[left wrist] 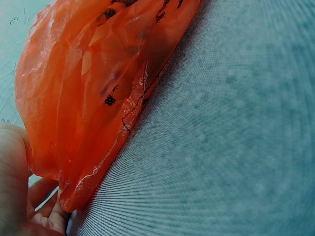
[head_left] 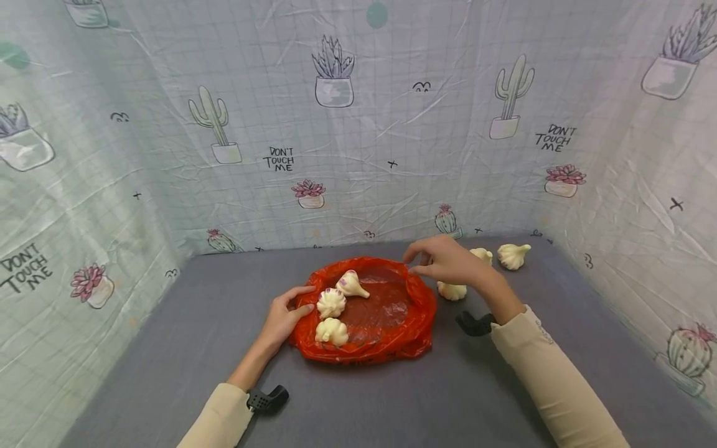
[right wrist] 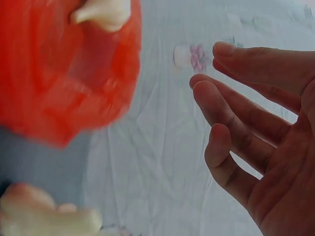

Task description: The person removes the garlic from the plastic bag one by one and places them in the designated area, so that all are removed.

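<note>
A red plastic bag (head_left: pixel 364 356) lies spread on the table with its mouth rolled wide. Inside, along its left side, are three cream garlic bulbs: a back one (head_left: pixel 351 284), a middle one (head_left: pixel 331 303) and a front one (head_left: pixel 332 332). My left hand (head_left: pixel 282 320) holds the bag's left edge; the left wrist view shows thumb and fingers around the plastic (left wrist: pixel 98 93). Above the bag's right rim, my right hand (head_left: pixel 448 260) has loosely bent fingers with nothing between them, as the right wrist view confirms (right wrist: pixel 266 132).
Right of the bag lie three more garlic bulbs: one beneath my right hand (head_left: pixel 452 291), one partly hidden behind it (head_left: pixel 483 254) and one farther right (head_left: pixel 513 256). A cactus-print curtain (head_left: pixel 364 137) stands around the back and sides of the grey table (head_left: pixel 381 404).
</note>
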{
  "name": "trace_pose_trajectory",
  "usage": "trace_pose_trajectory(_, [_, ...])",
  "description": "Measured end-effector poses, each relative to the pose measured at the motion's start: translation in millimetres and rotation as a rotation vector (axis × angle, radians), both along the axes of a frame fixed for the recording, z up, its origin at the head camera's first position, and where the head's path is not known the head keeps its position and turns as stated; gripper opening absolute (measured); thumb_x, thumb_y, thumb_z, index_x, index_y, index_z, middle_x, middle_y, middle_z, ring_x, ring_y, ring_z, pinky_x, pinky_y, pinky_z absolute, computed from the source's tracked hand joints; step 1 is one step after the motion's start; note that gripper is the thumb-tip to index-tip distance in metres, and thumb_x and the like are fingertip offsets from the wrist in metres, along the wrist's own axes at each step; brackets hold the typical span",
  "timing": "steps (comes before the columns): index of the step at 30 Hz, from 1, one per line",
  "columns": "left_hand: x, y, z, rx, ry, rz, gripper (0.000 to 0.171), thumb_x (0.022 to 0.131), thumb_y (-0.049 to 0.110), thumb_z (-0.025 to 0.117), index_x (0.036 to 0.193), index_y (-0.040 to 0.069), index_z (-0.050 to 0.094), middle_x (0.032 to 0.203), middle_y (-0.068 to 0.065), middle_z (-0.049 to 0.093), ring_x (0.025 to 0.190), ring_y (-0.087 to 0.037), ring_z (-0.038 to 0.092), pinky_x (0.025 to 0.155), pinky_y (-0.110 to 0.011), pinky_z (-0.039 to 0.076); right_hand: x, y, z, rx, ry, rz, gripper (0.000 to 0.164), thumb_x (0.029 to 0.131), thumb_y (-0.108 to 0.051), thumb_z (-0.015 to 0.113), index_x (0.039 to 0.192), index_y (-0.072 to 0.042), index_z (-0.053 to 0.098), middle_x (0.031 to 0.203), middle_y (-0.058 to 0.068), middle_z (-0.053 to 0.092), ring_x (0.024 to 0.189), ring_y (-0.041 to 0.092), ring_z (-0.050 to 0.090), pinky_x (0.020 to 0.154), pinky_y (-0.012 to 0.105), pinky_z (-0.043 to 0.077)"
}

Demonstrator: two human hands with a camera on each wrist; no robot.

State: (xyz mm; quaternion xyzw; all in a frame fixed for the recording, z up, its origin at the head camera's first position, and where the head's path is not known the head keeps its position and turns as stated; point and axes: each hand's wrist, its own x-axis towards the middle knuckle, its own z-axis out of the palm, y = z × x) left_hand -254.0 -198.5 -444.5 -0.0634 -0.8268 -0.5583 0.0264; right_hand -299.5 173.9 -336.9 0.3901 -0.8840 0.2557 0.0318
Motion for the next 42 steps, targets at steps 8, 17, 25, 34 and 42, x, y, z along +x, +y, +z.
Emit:
trace_pose_trajectory(8, [-1.5, 1, 0.9, -0.004, 0.012, -0.002, 0.040, 0.095, 0.002, 0.068, 0.135, 0.001, 0.067, 0.143, -0.021, 0.062, 0.130, -0.032, 0.056, 0.090, -0.015, 0.048, 4.4, -45, 13.1, 0.110, -0.001, 0.055, 0.016, 0.094, -0.014, 0.074, 0.109, -0.016, 0.078, 0.109, 0.003, 0.078, 0.076, 0.008, 0.066, 0.069, 0.027, 0.056])
trace_pose_trajectory(17, [-18.9, -7, -29.8, 0.019, 0.039, 0.013, 0.040, 0.094, 0.006, 0.072, 0.134, 0.008, 0.069, 0.143, -0.016, 0.063, 0.134, -0.029, 0.054, 0.095, -0.015, 0.045, 9.9, -93, 18.3, 0.218, 0.057, 0.191, 0.016, 0.094, -0.014, 0.073, 0.109, -0.017, 0.078, 0.104, -0.001, 0.078, 0.078, 0.008, 0.066, 0.076, 0.027, 0.054])
trace_pose_trajectory(25, [-8.7, -2, -15.2, 0.010, 0.026, 0.012, 0.039, 0.093, 0.001, 0.070, 0.133, 0.002, 0.068, 0.139, -0.019, 0.065, 0.130, -0.031, 0.056, 0.096, -0.019, 0.046, 22.1, -124, 12.3, 0.285, 0.012, 0.273, 0.019, 0.094, -0.018, 0.075, 0.112, -0.015, 0.078, 0.108, -0.002, 0.077, 0.090, 0.013, 0.071, 0.081, 0.029, 0.056])
trace_pose_trajectory(34, [-21.4, -10, -36.3, -0.001, 0.057, 0.022, 0.039, 0.094, 0.005, 0.071, 0.132, 0.010, 0.070, 0.137, -0.013, 0.067, 0.123, -0.024, 0.059, 0.094, -0.017, 0.046, 35.7, -149, 5.6, 0.382, 0.011, 0.344, 0.025, 0.091, -0.017, 0.077, 0.117, -0.019, 0.077, 0.112, -0.004, 0.077, 0.103, 0.013, 0.070, 0.087, 0.028, 0.056])
trace_pose_trajectory(42, [-21.9, -11, -37.3, -0.023, 0.050, 0.037, 0.037, 0.092, 0.011, 0.073, 0.129, 0.016, 0.073, 0.138, -0.006, 0.068, 0.128, -0.022, 0.057, 0.103, -0.027, 0.044, 42.2, -164, 2.7, 0.421, -0.001, 0.428, 0.026, 0.089, -0.016, 0.078, 0.114, -0.019, 0.077, 0.108, -0.005, 0.077, 0.100, 0.012, 0.071, 0.082, 0.018, 0.054])
